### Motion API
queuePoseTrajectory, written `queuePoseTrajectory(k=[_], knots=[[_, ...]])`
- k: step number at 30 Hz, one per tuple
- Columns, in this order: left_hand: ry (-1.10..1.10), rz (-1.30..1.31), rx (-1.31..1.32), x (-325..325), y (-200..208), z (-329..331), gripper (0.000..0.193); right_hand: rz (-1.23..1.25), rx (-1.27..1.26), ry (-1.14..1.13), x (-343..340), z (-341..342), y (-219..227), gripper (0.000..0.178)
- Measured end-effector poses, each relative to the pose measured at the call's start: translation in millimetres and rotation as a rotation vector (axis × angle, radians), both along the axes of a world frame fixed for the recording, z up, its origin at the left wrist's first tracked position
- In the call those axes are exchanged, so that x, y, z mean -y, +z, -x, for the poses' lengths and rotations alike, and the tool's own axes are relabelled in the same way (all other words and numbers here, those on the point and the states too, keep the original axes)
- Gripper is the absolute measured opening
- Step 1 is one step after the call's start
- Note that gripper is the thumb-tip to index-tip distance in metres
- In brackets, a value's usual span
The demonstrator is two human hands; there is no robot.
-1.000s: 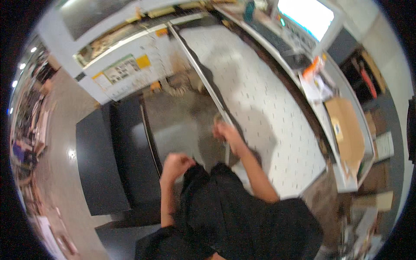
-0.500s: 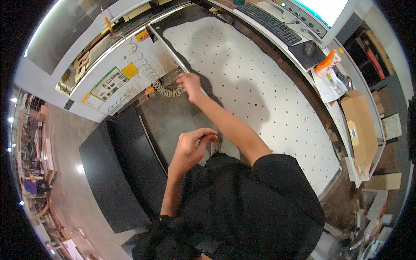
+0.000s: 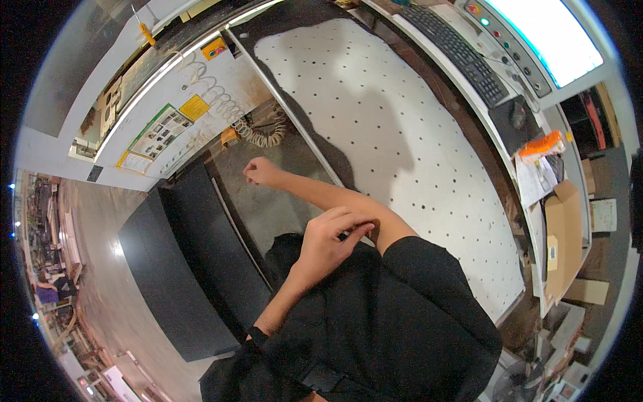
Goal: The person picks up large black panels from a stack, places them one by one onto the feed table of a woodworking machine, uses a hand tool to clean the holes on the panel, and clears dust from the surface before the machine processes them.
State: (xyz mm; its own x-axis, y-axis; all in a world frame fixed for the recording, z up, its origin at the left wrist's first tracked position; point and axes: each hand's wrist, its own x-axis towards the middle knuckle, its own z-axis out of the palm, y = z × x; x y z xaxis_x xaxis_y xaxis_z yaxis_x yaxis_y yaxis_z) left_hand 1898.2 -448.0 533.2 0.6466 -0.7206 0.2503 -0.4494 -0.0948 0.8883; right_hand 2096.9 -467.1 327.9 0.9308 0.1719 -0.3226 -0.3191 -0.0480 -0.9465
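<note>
My left hand (image 3: 333, 240), with a dark band on its wrist, is in front of my bent right forearm (image 3: 355, 199). Its thumb and fingertips are drawn together at the forearm; whether they touch the skin, or pinch anything small, I cannot make out. My right hand (image 3: 262, 172) reaches to the left above the grey floor, its fingers curled in, and nothing shows in it. Beyond that hand a coiled pale air hose (image 3: 231, 114) hangs against the white machine panel (image 3: 151, 127). To the right lies a white perforated tabletop (image 3: 402, 147) with a dark border.
Black stepped panels (image 3: 181, 261) stand at my left. Along the right, a white shelf holds a keyboard (image 3: 455, 53), a mouse (image 3: 516, 116), an orange-and-white bottle (image 3: 541, 146), papers (image 3: 534, 181) and an open cardboard box (image 3: 564, 244), beside a lit monitor (image 3: 552, 37).
My right hand has come back from beside the hose and tabletop edge toward me and left. My left hand has moved right, up against the right forearm. The view has shifted slightly.
</note>
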Motion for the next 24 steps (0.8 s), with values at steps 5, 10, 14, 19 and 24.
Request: queuePoseTrajectory(k=[5,10,14,19,24], knots=[[-0.033,-0.023,0.201,-16.9,-17.0,-63.4,0.013,0.036,-0.181,-0.015,-3.0,-44.8,-7.1,0.019],[0.008,-0.190,0.383,-46.4,-32.8,-131.5,0.008,-0.200,-0.385,-0.319,20.5,-91.9,-25.0,0.025],[0.238,-0.224,0.235,-83.7,-33.0,-203.2,0.012,-0.452,-0.391,-0.699,36.6,-119.0,-33.6,0.025],[0.233,-0.345,-0.077,-103.0,-20.2,-252.5,0.010,-0.680,-0.403,-0.928,47.4,-128.4,-56.4,0.027],[-0.013,0.037,-0.106,-75.8,-14.3,-252.7,0.011,-0.350,-0.454,-0.972,62.4,-141.1,-97.8,0.025]])
